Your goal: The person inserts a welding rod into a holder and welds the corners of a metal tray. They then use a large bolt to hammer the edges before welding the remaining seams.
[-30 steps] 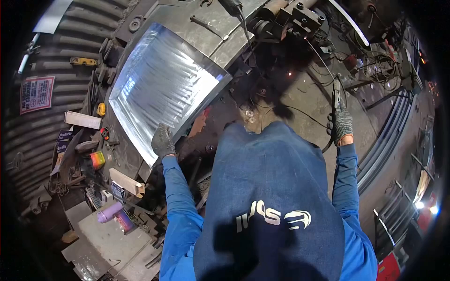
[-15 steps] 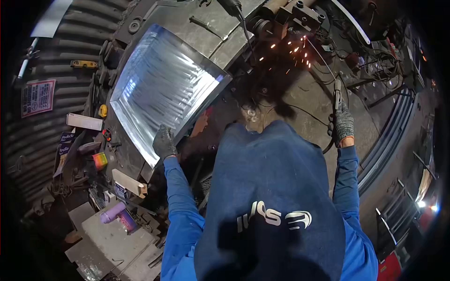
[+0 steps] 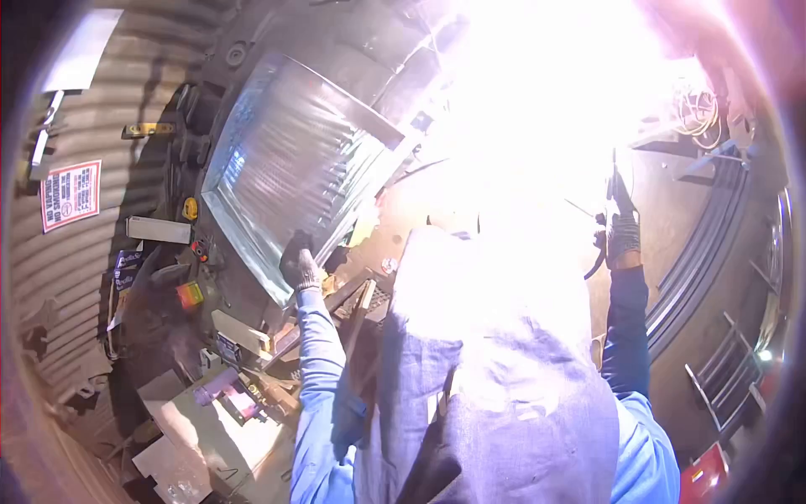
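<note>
My left hand (image 3: 300, 262), in a dark glove, is closed on the near edge of a shiny ribbed sheet-metal panel (image 3: 290, 160) with raised borders. My right hand (image 3: 622, 231), also gloved, grips a welding electrode holder (image 3: 618, 181) with its cable hanging beside the wrist. A glaring white arc (image 3: 546, 76) washes out the workpiece and the electrode tip. My apron (image 3: 512, 420) fills the lower middle, brightly lit.
On the left, a yellow spirit level (image 3: 149, 129), a tape measure (image 3: 191, 208) and a long box (image 3: 158, 229) lie by the corrugated wall (image 3: 63, 294). Long metal bars (image 3: 701, 244) lie on the right. A purple can (image 3: 220, 386) is at lower left.
Scattered orange sparks have given way to a blinding white arc at the upper middle. Light now floods the floor, apron and wall. Both hands keep their holds, shifted slightly in view.
</note>
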`<state>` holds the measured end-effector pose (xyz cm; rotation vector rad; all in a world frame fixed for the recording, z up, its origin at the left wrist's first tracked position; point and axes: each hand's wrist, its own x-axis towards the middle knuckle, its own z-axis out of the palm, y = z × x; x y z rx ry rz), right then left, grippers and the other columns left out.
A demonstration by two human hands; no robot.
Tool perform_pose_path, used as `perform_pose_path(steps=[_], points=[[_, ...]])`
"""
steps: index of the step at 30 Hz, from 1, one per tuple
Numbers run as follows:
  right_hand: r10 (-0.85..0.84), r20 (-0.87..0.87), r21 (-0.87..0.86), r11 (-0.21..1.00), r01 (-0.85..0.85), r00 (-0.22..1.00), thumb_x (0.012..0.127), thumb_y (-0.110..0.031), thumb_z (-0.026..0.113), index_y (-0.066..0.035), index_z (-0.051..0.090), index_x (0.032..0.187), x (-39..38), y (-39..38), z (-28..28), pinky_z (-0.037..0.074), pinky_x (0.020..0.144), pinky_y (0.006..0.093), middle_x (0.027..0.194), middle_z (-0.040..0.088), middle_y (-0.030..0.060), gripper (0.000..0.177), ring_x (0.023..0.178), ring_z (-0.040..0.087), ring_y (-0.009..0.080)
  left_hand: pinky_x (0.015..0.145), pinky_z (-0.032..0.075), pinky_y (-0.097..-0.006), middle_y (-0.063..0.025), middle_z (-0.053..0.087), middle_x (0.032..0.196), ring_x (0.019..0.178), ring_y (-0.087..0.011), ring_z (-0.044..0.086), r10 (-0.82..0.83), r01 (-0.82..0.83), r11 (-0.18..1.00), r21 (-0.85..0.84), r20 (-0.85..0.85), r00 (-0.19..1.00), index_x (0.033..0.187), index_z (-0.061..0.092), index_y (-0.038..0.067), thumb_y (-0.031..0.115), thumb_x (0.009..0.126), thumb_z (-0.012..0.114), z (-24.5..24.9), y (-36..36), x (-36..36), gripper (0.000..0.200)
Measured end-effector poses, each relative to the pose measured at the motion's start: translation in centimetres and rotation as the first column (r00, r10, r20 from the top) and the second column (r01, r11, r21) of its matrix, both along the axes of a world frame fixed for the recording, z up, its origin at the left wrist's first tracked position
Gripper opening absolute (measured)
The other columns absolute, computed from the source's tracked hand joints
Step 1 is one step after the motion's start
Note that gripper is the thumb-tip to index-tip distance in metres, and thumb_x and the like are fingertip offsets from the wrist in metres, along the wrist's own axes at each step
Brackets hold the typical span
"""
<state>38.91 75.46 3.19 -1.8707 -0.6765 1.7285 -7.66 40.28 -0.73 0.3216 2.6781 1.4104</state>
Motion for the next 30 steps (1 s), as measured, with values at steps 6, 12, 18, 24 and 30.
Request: perform_pose_path(steps=[6, 12, 18, 24, 30], points=[[0.214, 0.174, 0.108, 0.966, -0.234, 0.961, 0.098, -0.026, 0.060, -0.013, 0.057, 0.126, 3.3, -3.1, -2.2, 0.037, 0.038, 0.0279, 0.067, 0.054, -0.0002, 0.030, 0.044, 0.047, 0.0098, 0.108, 0.042, -0.0462, -0.0268, 0.052, 0.142, 0.131, -0.0413, 0.050, -0.756, 0.578, 0.509, -0.638, -0.010, 0.655, 0.142, 0.047, -0.003, 0.044, 0.080, 0.080, 6.3, 5.6, -1.0, 0.085], [0.452, 0.475, 0.364, 0.681, -0.636, 0.755, 0.094, -0.015, 0.067, 0.000, 0.047, 0.144, 4.4, -9.6, -5.9, 0.054, 0.082, 0.0313, 0.107, 0.068, 0.0127, 0.056, 0.092, 0.067, 0.0181, 0.118, 0.030, -0.0473, -0.0249, 0.021, 0.162, 0.148, -0.0443, 0.025, -0.975, 0.663, 0.116, -0.740, 0.042, 0.217, 0.159, 0.013, 0.002, 0.068, 0.059, 0.084, 7.0, 15.8, -6.4, 0.140], [0.549, 0.430, 0.250, 0.690, -0.679, 0.716, 0.089, -0.014, 0.071, 0.001, 0.051, 0.141, 4.4, -15.4, -5.0, 0.047, 0.102, 0.0359, 0.133, 0.063, 0.0191, 0.058, 0.120, 0.062, 0.0292, 0.118, 0.016, -0.0629, -0.0200, 0.012, 0.166, 0.151, -0.0459, 0.015, -1.000, 0.547, -0.019, -0.837, 0.024, 0.002, 0.161, 0.009, 0.007, 0.079, 0.049, 0.080, 6.3, 23.2, -7.2, 0.151], [0.542, 0.392, 0.174, 0.750, -0.639, 0.743, 0.091, -0.004, 0.068, 0.002, 0.049, 0.144, 3.3, -18.8, -3.2, 0.044, 0.107, 0.0301, 0.138, 0.060, 0.0121, 0.056, 0.124, 0.057, 0.0155, 0.119, 0.015, -0.0648, -0.0170, 0.009, 0.168, 0.151, -0.0475, 0.013, -0.987, 0.446, -0.129, -0.886, 0.157, 0.028, 0.161, 0.007, 0.008, 0.080, 0.045, 0.081, 6.4, 23.9, -6.4, 0.155], [0.410, 0.106, 0.198, 0.884, -0.423, 0.906, 0.092, -0.005, 0.067, 0.001, 0.050, 0.143, 2.8, -19.9, -5.2, 0.044, 0.106, 0.0308, 0.138, 0.061, 0.0120, 0.055, 0.125, 0.057, 0.0164, 0.118, 0.019, -0.0646, -0.0182, 0.010, 0.167, 0.151, -0.0463, 0.016, -0.970, 0.318, -0.197, -0.928, 0.230, 0.072, 0.160, 0.006, 0.005, 0.083, 0.041, 0.078, 7.7, 24.8, -4.7, 0.159]])
